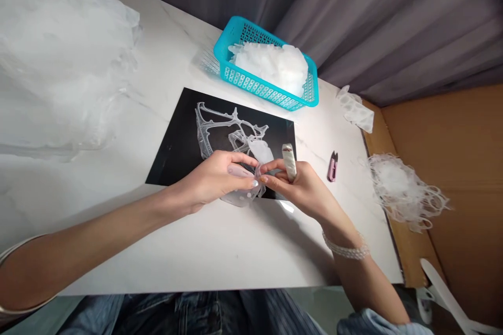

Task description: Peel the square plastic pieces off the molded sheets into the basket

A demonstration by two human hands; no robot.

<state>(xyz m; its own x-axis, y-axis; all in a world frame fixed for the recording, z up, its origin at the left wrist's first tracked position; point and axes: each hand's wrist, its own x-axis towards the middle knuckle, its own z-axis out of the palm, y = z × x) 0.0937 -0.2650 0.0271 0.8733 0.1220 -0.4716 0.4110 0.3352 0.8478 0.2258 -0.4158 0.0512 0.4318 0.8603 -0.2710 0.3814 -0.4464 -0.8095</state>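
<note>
My left hand (214,180) comes in from the left and pinches a translucent, soft-looking moulded piece (238,198) between thumb and fingers. Opposite it, the thumb and forefinger of my right hand (304,185) close on the same piece, fingertips almost touching the left ones. One right finger is wrapped in whitish tape (289,162). From the pinched spot a thin clear branching frame (214,123) stretches away over a black mat (168,151). A cloudy flat part (261,150) sits just beyond my fingertips. The exact grip points are partly covered by my fingers.
Behind the mat stands a turquoise basket (267,95) heaped with white translucent pieces (271,65). Pink-handled thread snips (332,167) lie to the right. Stringy clear scraps (404,188) pile at the right edge, below a clear sheet (356,109). A large plastic bag (58,62) fills the left.
</note>
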